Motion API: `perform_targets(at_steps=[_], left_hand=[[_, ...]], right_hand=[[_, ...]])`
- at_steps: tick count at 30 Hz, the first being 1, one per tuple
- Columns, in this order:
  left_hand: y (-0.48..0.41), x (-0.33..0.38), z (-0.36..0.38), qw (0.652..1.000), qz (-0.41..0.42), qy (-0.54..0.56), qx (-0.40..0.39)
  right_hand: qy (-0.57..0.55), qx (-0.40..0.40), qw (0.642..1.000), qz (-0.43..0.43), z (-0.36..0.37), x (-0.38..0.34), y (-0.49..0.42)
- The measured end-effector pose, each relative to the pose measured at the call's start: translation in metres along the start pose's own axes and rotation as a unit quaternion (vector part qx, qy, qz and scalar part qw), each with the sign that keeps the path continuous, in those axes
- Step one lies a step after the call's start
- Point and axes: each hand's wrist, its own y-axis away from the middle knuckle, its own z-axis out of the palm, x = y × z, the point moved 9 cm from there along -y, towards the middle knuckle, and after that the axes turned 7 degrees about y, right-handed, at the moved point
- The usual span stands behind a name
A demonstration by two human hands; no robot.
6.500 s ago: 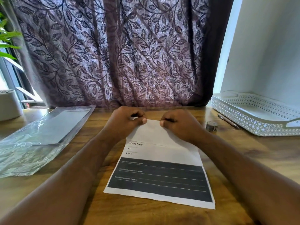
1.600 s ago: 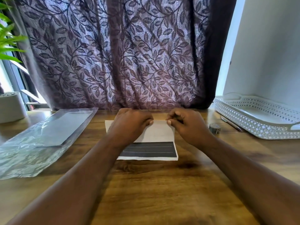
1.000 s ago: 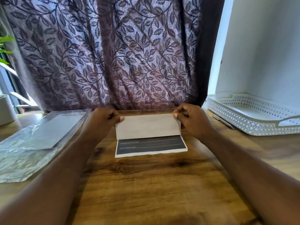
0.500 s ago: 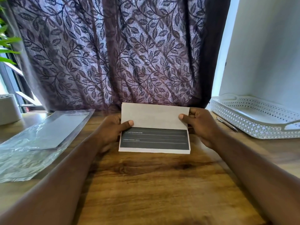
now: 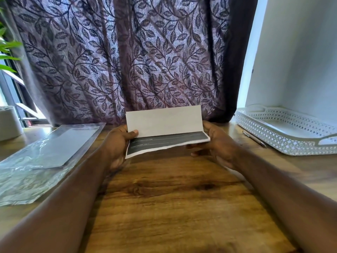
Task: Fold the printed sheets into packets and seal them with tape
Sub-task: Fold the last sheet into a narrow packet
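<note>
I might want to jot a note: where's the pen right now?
In the head view the pen lies at the right of the table, between the right hand and the white lattice tray.

It looked like a room in a home, with a table used as a desk by a window. A purple leaf-patterned curtain [image 5: 127,61] hung along the far edge of the wood-grain table [image 5: 173,207]. At its far left corner stood a white pot [image 5: 9,121], with green leaves [image 5: 7,52] above it against a window frame [image 5: 11,92]. A perforated white tray [image 5: 273,136] sat at the far right corner beside a plain white wall [image 5: 300,61], with a pen [image 5: 254,138] just beside it.
</note>
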Motion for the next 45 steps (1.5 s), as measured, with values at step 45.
perform_targets(at_steps=[45], left_hand=[[0.021, -0.004, 0.052, 0.983, 0.061, -0.143, -0.102]], right_hand=[[-0.155, 0.142, 0.977, -0.028, -0.012, -0.027, 0.005]])
